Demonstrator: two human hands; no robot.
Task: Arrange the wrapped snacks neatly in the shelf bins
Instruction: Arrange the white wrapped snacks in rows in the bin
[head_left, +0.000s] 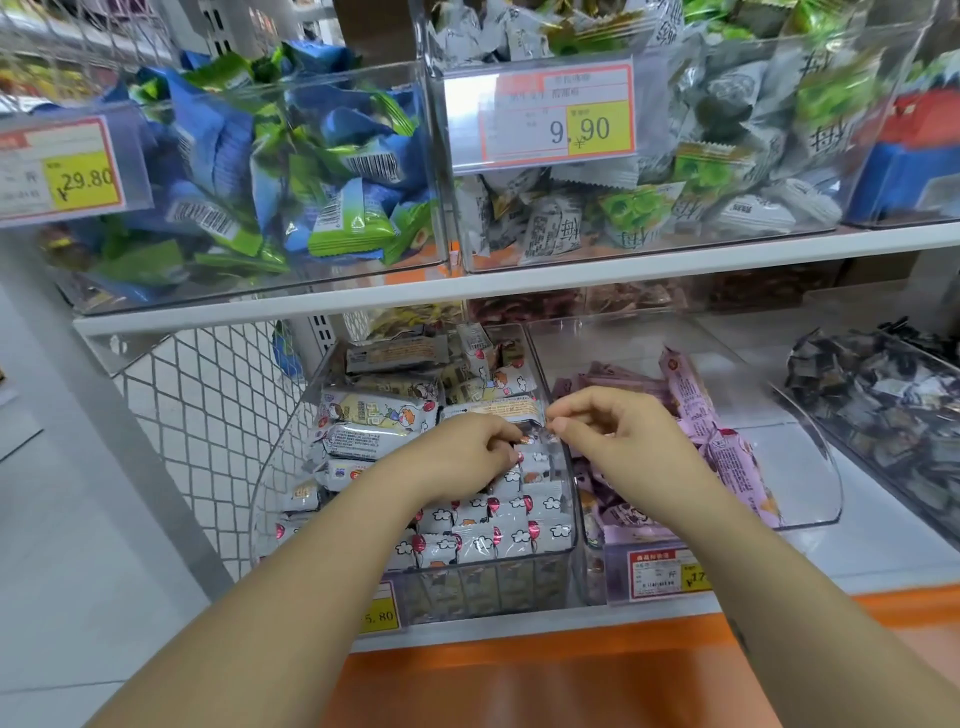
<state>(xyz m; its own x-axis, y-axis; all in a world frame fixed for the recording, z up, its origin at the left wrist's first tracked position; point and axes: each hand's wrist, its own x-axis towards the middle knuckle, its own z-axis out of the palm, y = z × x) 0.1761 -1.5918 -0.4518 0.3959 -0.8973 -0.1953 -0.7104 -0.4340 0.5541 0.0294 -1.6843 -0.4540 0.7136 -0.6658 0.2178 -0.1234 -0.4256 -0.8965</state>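
A clear plastic bin (569, 540) on the lower shelf holds several white wrapped snacks (524, 530) printed with cartoon figures. Those at the front stand in neat rows; those at the back lie loose. My left hand (467, 452) reaches into this bin, fingers curled on a white wrapped snack (530, 439) near the bin's right wall. My right hand (618, 436) is beside it, thumb and finger pinching the same wrapper's right end. To the right, another clear bin (810, 467) holds several pink wrapped snacks (727, 457).
The upper shelf (519, 286) carries clear bins of blue-green packets (291, 171) and white-green packets (675, 171) with price tags. A bin of dark-wrapped sweets (878, 405) stands at the right. A white mesh panel (218, 415) closes the shelf's left side. An orange ledge (519, 680) runs below.
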